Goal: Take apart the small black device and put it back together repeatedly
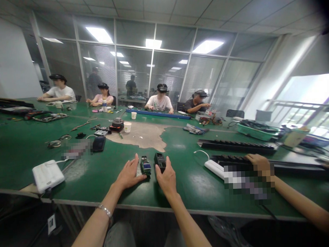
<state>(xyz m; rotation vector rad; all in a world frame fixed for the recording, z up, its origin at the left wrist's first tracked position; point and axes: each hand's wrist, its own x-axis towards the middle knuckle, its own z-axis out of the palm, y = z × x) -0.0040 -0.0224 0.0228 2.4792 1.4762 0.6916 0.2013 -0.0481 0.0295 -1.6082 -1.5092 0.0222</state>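
Circuit board (146, 166) lies on the green surface (191, 191), beside the black case (160, 161). Left hand (126, 176) open, thumb at board's near end, contact unclear; right hand (166, 178) grips case sides, presumably steadying it.

The bare left hand (129, 172), a silver bracelet (105, 211) circling its wrist, is resting on the green tabletop (192, 185), its thumb reaching to a small circuit-board module with a blue component (146, 166). The bare right hand (166, 176) is gripping a black rectangular plastic casing (160, 160) just beside the module. Well to the left, a white square box with a cable (48, 176) is lying near the table's edge. At right, another person's hand (261, 166) is touching a long black slotted strip (230, 160).
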